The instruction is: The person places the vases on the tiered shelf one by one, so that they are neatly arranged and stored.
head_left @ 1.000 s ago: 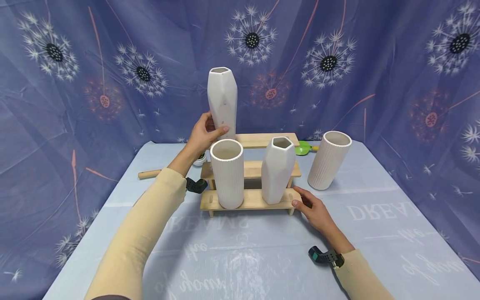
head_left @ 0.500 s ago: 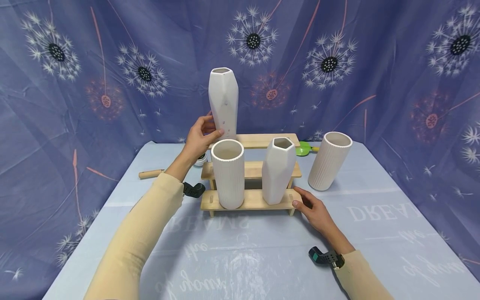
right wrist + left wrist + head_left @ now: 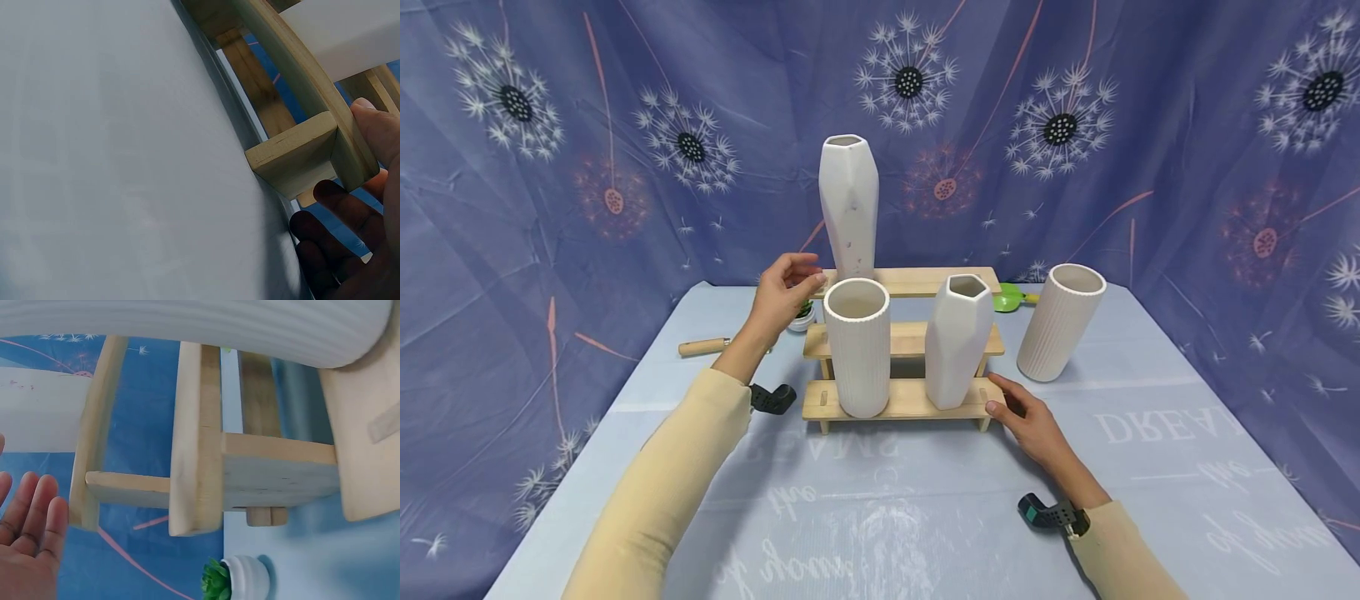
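The left hand [image 3: 775,300], fingers loose and holding nothing, is near the tall vase [image 3: 851,204] on the top shelf [image 3: 928,282]; best draw clear without a nudge while the right hand [image 3: 1028,421], pinching the wooden stand [image 3: 907,402], braces.

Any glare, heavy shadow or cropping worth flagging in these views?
Head: pale glare on the near part of the tablecloth, soft shadow beside the left sleeve; left wrist: ribbed vase cut off by the top edge; right wrist: dimmer, with the right grip partly in deep shade and a dark shadow under the wooden stand.
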Demonstrator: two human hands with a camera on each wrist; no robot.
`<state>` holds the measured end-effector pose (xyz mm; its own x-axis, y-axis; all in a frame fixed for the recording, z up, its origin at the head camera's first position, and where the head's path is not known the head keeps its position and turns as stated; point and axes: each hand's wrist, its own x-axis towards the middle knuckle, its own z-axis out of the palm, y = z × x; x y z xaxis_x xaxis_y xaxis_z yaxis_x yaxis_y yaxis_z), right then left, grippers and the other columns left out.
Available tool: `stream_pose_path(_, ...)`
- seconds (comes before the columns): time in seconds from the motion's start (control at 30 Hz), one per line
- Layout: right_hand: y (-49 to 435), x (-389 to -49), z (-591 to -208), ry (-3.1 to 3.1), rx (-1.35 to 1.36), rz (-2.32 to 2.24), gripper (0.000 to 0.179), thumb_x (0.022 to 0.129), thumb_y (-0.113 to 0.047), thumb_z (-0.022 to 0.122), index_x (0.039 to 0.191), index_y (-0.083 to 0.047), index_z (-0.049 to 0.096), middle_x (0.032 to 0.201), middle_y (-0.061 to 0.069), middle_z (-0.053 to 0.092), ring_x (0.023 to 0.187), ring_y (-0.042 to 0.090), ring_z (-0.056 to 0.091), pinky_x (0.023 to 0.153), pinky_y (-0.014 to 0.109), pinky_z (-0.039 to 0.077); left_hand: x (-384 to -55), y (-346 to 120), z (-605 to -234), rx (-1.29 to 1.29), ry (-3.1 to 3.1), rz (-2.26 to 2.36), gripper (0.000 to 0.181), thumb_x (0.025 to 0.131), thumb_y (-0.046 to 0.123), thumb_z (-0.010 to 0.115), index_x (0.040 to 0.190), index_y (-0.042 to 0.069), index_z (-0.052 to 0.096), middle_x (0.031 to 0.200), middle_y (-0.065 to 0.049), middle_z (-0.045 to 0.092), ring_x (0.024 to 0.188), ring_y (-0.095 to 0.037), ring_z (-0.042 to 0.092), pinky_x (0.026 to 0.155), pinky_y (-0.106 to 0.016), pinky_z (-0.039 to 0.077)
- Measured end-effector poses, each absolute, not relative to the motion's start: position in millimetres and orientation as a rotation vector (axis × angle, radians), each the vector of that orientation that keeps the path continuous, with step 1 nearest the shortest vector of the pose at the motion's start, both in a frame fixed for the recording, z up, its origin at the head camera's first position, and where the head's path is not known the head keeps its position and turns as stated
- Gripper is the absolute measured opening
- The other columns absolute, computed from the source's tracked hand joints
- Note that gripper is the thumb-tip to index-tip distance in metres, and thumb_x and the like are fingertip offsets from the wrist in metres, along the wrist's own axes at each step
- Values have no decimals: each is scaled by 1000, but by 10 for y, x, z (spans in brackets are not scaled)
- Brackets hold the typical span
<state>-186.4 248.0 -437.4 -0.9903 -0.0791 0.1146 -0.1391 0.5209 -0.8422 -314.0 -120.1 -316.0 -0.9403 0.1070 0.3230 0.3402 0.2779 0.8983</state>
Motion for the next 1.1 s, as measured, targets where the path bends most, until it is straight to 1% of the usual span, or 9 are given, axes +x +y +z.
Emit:
stream_pose_path(0.1,2485,-1870,-4384,-2683,193,1491,52,94,-24,58,142,-7,42,134,21,53,117,30,54,86,17,44,-3096,-1226,-3204,-388,-2347,-1703,41,91,23,63,128,8,53,119,-16,60,97,-8,55,82,-20,43)
stream_pose_path(0.2,2491,-1879,-4393,-2683,195,1479,52,94,-24,58,141,-8,43,133,20,54,112,19,54,86,17,45,-3041,-1249,-3242,-399,-2325,-1696,43,91,25,63,128,6,53,118,-16,60,95,-4,54,84,-22,42)
stream_pose_path(0.33,2496,-1880,-4387,-2678,195,1492,52,94,-24,58,141,-8,43,134,20,54,106,6,52,85,15,44,-2948,-1266,-3256,-412,-2309,-1728,44,91,22,64,128,2,51,119,-18,59,95,-4,54,83,-19,43)
stream_pose_path(0.4,2496,-1878,-4382,-2673,195,1504,52,94,-24,58,141,-7,43,134,20,54,105,3,51,84,14,44,-2920,-1276,-3282,-409,-2301,-1742,44,91,21,64,128,1,51,118,-17,59,94,-4,55,82,-18,44)
stream_pose_path(0.63,2489,-1879,-4385,-2683,196,1494,52,94,-24,58,141,-8,43,133,20,54,104,4,50,84,15,44,-2805,-1333,-3418,-381,-2233,-1760,41,90,19,64,126,3,53,105,2,59,92,-2,55,80,-18,43)
stream_pose_path(0.7,2487,-1878,-4384,-2682,199,1491,52,94,-24,58,141,-7,43,132,20,55,103,4,51,84,15,45,-2758,-1350,-3448,-372,-2222,-1777,40,90,18,64,125,4,53,103,6,58,92,-3,55,79,-18,43)
stream_pose_path(0.77,2485,-1877,-4380,-2679,205,1492,52,94,-24,58,141,-7,43,132,20,55,104,7,52,84,15,45,-2709,-1369,-3482,-365,-2227,-1785,40,90,18,64,126,3,53,105,4,58,93,-2,55,80,-17,44)
stream_pose_path(0.97,2478,-1870,-4370,-2682,208,1498,52,94,-24,58,141,-6,42,133,21,54,112,20,53,84,14,44,-2575,-1402,-3566,-337,-2248,-1817,41,90,20,64,126,4,53,116,-15,57,95,-2,54,81,-16,44)
stream_pose_path(1.1,2478,-1864,-4368,-2679,203,1509,53,94,-24,58,141,-6,42,132,21,54,107,12,53,84,14,44,-2497,-1409,-3618,-290,-2257,-1831,40,90,22,64,125,7,54,116,-12,57,97,-4,54,81,-16,43)
